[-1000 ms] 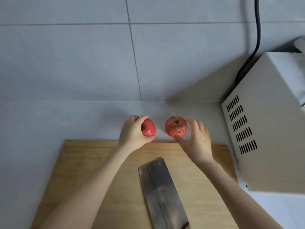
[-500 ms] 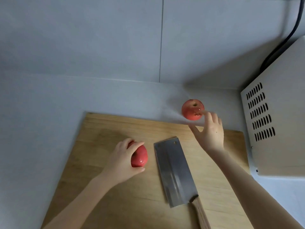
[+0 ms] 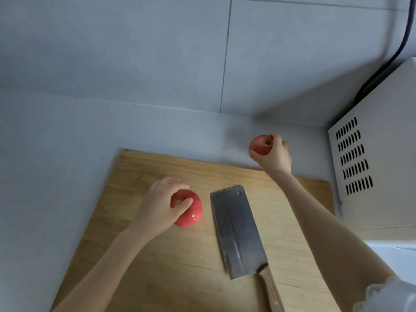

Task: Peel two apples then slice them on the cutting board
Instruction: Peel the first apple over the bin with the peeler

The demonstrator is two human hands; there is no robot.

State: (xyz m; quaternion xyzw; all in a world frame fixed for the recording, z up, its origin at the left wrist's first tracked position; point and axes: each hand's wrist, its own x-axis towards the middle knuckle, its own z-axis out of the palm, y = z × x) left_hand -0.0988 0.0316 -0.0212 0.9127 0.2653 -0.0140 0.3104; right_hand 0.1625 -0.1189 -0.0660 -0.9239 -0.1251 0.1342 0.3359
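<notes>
A red apple (image 3: 190,211) sits on the wooden cutting board (image 3: 186,271), left of centre. My left hand (image 3: 158,204) grips it from the left, thumb across its top. A second red apple (image 3: 258,145) is beyond the board's far right corner, over the grey counter. My right hand (image 3: 275,155) holds that apple, fingers curled round its right side. A cleaver (image 3: 236,230) with a wooden handle lies flat on the board between my forearms, blade pointing away from me.
A white appliance with vent slots (image 3: 373,167) stands close on the right, a black cable (image 3: 396,50) running up the tiled wall (image 3: 135,52) behind it. Grey counter (image 3: 56,165) lies left of and behind the board.
My left hand has brought its apple from the counter onto the board. My right hand, which only touched the other apple with its fingertips, now wraps round it.
</notes>
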